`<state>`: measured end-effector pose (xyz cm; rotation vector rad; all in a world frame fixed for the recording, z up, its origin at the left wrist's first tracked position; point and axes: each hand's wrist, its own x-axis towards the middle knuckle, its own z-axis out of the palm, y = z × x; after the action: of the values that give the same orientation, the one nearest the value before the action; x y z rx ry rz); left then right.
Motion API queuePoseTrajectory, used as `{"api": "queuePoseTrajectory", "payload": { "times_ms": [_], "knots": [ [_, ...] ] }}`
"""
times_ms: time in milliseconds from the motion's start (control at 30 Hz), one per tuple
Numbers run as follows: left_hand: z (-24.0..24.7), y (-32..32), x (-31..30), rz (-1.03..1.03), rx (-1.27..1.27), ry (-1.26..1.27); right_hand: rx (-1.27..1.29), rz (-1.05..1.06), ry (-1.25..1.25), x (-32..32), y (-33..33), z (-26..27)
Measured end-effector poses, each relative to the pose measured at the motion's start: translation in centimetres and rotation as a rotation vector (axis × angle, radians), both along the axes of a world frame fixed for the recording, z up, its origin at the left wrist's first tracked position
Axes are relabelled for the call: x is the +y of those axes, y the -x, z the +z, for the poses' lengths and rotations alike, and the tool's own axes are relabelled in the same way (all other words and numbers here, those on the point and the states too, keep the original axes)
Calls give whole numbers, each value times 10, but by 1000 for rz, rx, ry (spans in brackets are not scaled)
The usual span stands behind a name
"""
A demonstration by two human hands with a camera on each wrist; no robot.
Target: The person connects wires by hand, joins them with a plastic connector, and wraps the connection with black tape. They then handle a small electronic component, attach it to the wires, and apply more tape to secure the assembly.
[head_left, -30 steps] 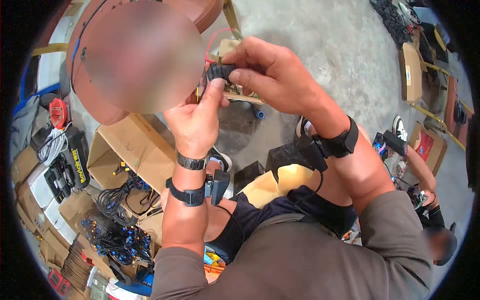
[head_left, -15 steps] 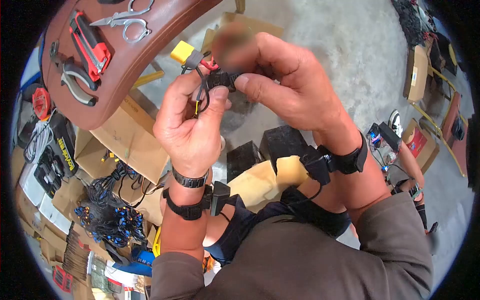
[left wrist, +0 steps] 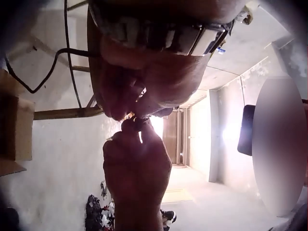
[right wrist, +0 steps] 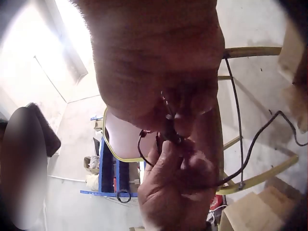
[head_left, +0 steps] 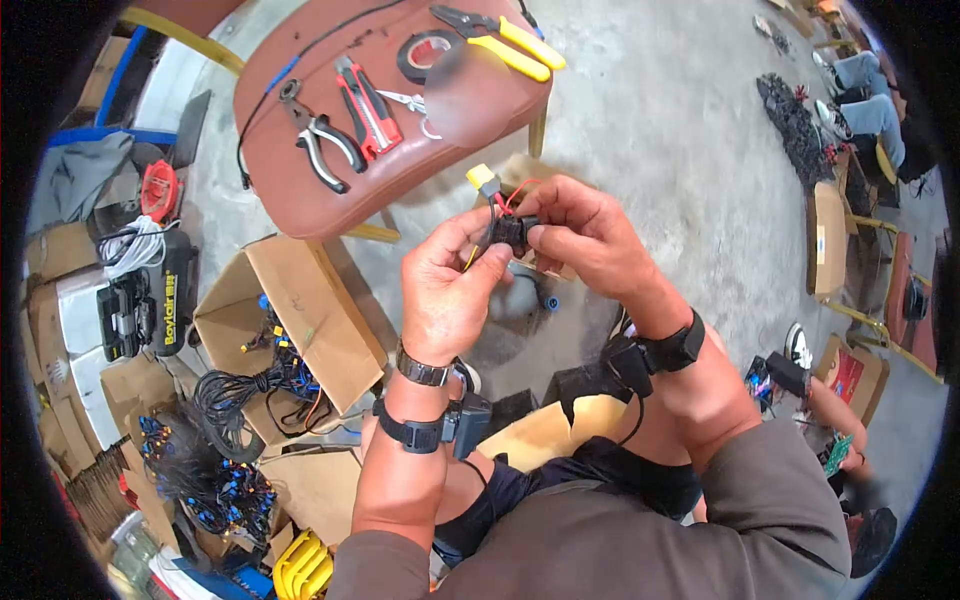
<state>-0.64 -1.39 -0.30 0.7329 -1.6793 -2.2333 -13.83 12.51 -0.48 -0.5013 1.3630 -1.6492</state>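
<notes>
Both hands meet in front of the chair around a black, ribbed-looking piece with wires. My left hand grips it from the left, thumb laid along its near side. The thumb and fingers of my right hand pinch its right end. A yellow plug connector stands up above the left fingers, with red wires and a black lead beside it. The left wrist view shows the right hand with its fingertips against the left hand's; the piece itself is mostly hidden there.
On the brown chair seat lie pliers, a red utility knife, scissors, black tape and yellow-handled cutters. A cardboard box with cables stands left, near a cable heap. Another person's arm shows at right.
The head view has shifted, so the hands appear lower and further right, and more tools on the chair show. The yellow connector has come into sight. Both hands keep hold of the black piece.
</notes>
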Motion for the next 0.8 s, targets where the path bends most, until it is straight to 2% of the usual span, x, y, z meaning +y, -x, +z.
{"api": "queuePoseTrajectory", "payload": {
  "times_ms": [100,333,500,700,800],
  "knots": [
    [4,-4,2,28,37,-47,-25,-56,30,0,-8,-4],
    [8,-12,2,7,37,-105,-47,-42,-17,9,-17,4],
    [4,-13,-3,-10,76,-253,-3,-133,-18,17,-24,15],
    [3,-13,-2,-21,198,-358,41,79,-35,22,-37,-10],
    [6,-10,3,2,278,-421,-98,104,145,13,-50,-14]
  ]
}}
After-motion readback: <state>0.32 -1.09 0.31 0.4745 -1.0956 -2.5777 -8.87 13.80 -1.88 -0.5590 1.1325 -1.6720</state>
